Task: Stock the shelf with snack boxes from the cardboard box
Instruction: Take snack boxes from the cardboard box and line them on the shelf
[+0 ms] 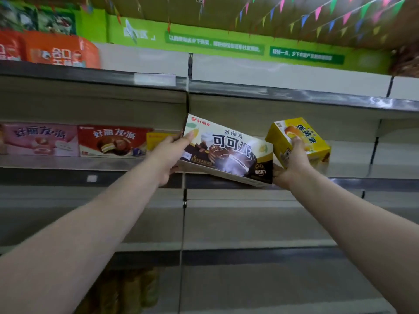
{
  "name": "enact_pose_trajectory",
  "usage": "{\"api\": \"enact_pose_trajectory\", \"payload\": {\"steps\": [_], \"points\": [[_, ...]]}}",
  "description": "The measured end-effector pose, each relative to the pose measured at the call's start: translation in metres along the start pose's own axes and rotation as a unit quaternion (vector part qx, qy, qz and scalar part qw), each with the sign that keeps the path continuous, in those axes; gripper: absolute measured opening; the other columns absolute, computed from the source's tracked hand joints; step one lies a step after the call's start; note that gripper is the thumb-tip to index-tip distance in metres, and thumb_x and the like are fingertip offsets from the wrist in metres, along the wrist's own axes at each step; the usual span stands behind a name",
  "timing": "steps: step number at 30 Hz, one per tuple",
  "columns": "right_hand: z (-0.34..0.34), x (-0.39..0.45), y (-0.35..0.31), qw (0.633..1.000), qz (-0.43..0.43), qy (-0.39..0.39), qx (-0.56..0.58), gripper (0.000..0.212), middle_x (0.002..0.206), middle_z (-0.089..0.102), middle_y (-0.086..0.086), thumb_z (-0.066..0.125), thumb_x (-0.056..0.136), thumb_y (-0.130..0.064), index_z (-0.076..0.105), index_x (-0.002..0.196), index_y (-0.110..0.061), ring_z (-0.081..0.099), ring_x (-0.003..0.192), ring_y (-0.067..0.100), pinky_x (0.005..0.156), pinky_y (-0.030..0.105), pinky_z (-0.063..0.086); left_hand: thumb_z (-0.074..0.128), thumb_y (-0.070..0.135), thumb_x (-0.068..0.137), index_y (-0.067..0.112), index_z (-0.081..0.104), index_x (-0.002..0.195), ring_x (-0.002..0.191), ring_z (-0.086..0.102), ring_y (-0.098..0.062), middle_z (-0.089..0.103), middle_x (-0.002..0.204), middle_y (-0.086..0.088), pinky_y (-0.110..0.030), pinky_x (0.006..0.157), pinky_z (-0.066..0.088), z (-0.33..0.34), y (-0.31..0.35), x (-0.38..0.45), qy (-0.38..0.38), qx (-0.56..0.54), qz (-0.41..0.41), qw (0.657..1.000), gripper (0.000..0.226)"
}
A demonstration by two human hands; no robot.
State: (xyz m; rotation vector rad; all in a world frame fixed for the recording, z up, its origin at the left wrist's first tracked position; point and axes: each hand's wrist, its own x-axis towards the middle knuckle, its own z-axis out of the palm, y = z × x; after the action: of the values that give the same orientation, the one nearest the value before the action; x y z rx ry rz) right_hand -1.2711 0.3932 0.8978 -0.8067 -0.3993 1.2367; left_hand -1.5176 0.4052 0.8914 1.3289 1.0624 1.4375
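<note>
Right now my left hand (pixel 169 155) grips the tilted cocoa box (pixel 226 152), my right hand (pixel 292 164) the yellow box (pixel 299 139); either could catch the shelf (pixel 340 181) edge and drop.

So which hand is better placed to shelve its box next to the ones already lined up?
Left, probably. The left hand holds the cocoa pie box right beside the shelved yellow box; the right hand's yellow pie box sits farther off.
</note>
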Motion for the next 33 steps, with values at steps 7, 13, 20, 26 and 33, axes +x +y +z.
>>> {"api": "enact_pose_trajectory", "payload": {"steps": [7, 13, 20, 26, 33], "points": [[-0.017, 0.112, -0.057, 0.998, -0.025, -0.047, -0.040, 0.057, 0.095, 0.066, 0.009, 0.056, 0.084, -0.065, 0.060, 0.116, -0.018, 0.067, 0.081, 0.029, 0.056, 0.041, 0.056, 0.070, 0.064, 0.059, 0.014, 0.056, 0.130, 0.123, 0.053, -0.024, 0.060, 0.133, -0.005, -0.040, 0.103, 0.042, 0.076, -0.010, 0.090, 0.005, 0.055, -0.061, 0.997, 0.088], [-0.040, 0.207, -0.056, 0.998, -0.067, 0.016, -0.006, 0.122, 0.111, 0.070, 0.006, 0.070, 0.023, -0.088, 0.057, 0.127, -0.026, 0.071, 0.090, 0.029, 0.085, 0.052, 0.054, 0.073, 0.034, 0.079, 0.028, 0.060, 0.104, 0.115, 0.060, -0.022, 0.067, 0.121, -0.002, -0.047, 0.103, 0.045, 0.112, -0.030, 0.133, -0.025, 0.088, -0.080, 0.993, 0.028], [-0.029, 0.208, -0.059, 0.995, -0.078, -0.009, -0.065, 0.089, 0.104, 0.070, 0.007, 0.071, 0.050, -0.079, 0.062, 0.117, -0.022, 0.068, 0.090, 0.028, 0.083, 0.047, 0.054, 0.071, 0.026, 0.086, 0.020, 0.058, 0.124, 0.100, 0.064, -0.020, 0.065, 0.117, 0.000, -0.029, 0.068, 0.056, 0.112, -0.047, 0.155, -0.015, 0.338, -0.055, 0.939, 0.040], [-0.034, 0.236, -0.068, 0.989, -0.061, 0.040, -0.127, 0.129, 0.122, 0.062, 0.000, 0.064, 0.018, -0.089, 0.053, 0.131, -0.027, 0.060, 0.105, 0.028, 0.092, 0.051, 0.048, 0.069, 0.041, 0.086, 0.018, 0.063, 0.120, 0.101, 0.064, -0.023, 0.067, 0.118, -0.003, -0.031, 0.082, 0.052, 0.128, -0.056, 0.174, 0.054, 0.552, 0.032, 0.831, 0.042], [-0.017, 0.258, -0.065, 0.992, -0.031, 0.028, -0.119, 0.143, 0.131, 0.054, 0.001, 0.067, 0.006, -0.088, 0.048, 0.135, -0.027, 0.053, 0.112, 0.032, 0.091, 0.049, 0.045, 0.061, 0.022, 0.093, 0.003, 0.062, 0.117, 0.107, 0.061, -0.030, 0.063, 0.119, -0.014, -0.033, 0.080, 0.047, 0.139, -0.055, 0.193, 0.094, 0.652, 0.081, 0.748, 0.031]]}}
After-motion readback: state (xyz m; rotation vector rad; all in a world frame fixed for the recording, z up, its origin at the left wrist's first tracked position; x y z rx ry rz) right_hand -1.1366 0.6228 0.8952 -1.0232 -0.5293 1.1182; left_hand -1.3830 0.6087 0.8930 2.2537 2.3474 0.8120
